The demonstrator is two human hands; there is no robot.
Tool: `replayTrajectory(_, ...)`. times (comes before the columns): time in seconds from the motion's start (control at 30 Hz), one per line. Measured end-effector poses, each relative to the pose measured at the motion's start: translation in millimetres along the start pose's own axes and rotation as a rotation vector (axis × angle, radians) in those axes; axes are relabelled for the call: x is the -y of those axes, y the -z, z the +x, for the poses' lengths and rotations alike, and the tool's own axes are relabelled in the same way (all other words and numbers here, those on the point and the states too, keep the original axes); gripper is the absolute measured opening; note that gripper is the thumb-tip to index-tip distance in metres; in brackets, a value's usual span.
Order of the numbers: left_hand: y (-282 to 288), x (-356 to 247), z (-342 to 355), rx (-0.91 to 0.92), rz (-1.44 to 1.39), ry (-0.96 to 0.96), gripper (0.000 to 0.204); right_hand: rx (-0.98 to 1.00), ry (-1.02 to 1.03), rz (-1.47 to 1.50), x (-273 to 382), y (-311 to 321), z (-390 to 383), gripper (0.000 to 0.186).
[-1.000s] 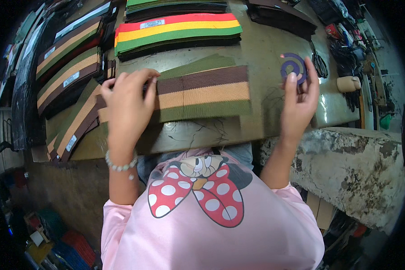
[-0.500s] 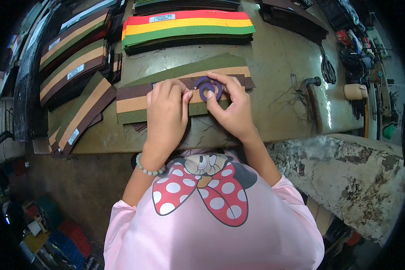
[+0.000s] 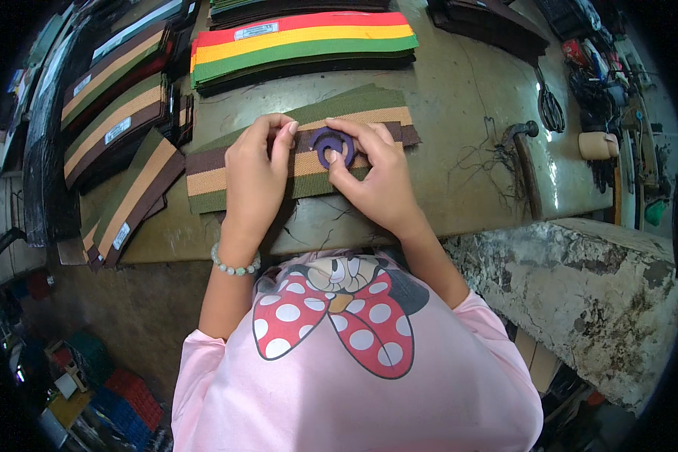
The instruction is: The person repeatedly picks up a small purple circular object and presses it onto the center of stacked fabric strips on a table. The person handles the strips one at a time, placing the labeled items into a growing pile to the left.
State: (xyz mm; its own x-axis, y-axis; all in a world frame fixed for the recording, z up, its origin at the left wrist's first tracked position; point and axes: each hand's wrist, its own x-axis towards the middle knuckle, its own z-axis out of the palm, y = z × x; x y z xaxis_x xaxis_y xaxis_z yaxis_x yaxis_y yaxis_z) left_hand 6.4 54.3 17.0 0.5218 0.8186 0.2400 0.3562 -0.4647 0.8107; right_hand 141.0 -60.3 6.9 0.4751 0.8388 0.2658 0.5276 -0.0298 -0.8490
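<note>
A striped strip of woven webbing [image 3: 207, 183], brown, tan and green, lies across the table in front of me, on top of other strips of the same kind. My right hand [image 3: 373, 169] grips a purple tool with round loops [image 3: 345, 143], its thumb in a loop. The rest of that tool is hidden by the fingers and cannot be told. My left hand [image 3: 260, 166] is raised over the strip, thumb and forefinger tips pinched together; anything between them is too small to make out. A bead bracelet circles my left wrist.
Stacks of striped webbing [image 3: 117, 139] with labels stand at the left, beside some loose fanned strips [image 3: 139, 192]. Behind lies a red, yellow and green stack [image 3: 301, 45]. A hammer [image 3: 523, 162], loose threads and a tan roll [image 3: 597, 146] are at the right.
My left hand has lifted off the strip and drawn a little left, its thumb and forefinger now pinched. The right hand with the purple tool stays over the strip.
</note>
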Motion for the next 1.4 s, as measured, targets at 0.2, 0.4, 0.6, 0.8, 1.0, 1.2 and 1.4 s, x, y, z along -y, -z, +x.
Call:
replayTrajectory(0.2, 5.4, -8.8, 3.4, 0.017, -0.028, 0.120, 0.024, -0.119, -0.207, 0.455, -1.7, -7.3, 6.3, 0.040)
replayTrajectory(0.4, -3.4, -11.4, 3.2, 0.112, 0.270, -0.110, 0.017, -0.215, -0.197, 0.401, -4.3, -20.7, 8.8, 0.041)
replayTrajectory(0.6, -16.3, -8.7, -8.9, -0.030, 0.311, -0.193, 0.012, -0.194, -0.162, 0.226, -10.6, -23.3, 7.6, 0.041)
replayTrajectory(0.8, -21.9, 0.9, -15.8, -0.127, 0.241, -0.257, 0.009, -0.166, -0.174, 0.202, -9.7, -22.1, 5.3, 0.039)
replayTrajectory(1.0, -25.1, 5.3, -14.2, -0.160, 0.209, -0.253, 0.011, -0.055, -0.096, 0.068, -6.2, -17.2, 5.8, 0.037)
replayTrajectory(1.2, -17.1, -3.1, -26.1, 0.098, -0.018, -0.506, 0.015, -0.113, -0.214, 0.584, -7.5, -7.6, 10.3, 0.041)
replayTrajectory(1.4, 22.4, -17.4, -49.3, 0.165, 0.235, -0.536, 0.030, -0.339, -0.240, 0.768, -18.0, 24.9, 12.9, 0.043)
